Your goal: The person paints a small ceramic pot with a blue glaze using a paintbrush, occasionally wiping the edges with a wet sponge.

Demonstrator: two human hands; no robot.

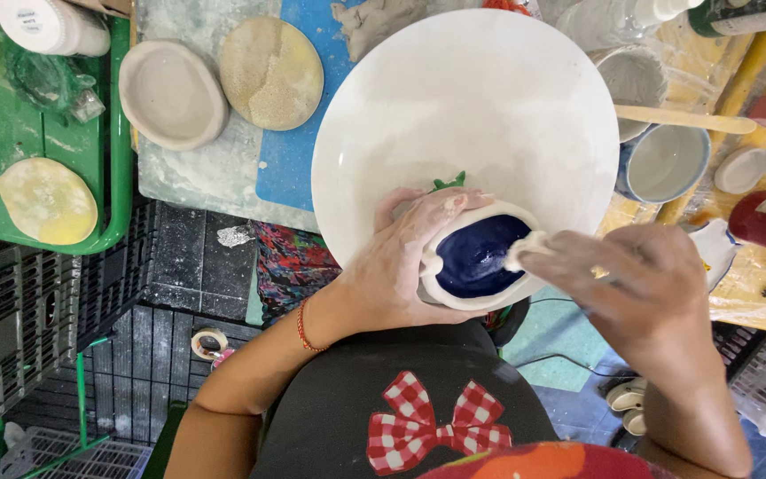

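Just one blue-glazed dish (476, 257) clasped in left hand (401, 266), right hand (640, 284) pinched on one pale sponge (525, 250), over one white bowl (463, 98).

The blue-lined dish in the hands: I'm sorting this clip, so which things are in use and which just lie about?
In use:
left hand cupping the small dish
right hand pressing a pale tool into it
large white bowl beneath

Lying about:
two round slabs
green tray
wooden stick
blue-rimmed cup
tape roll
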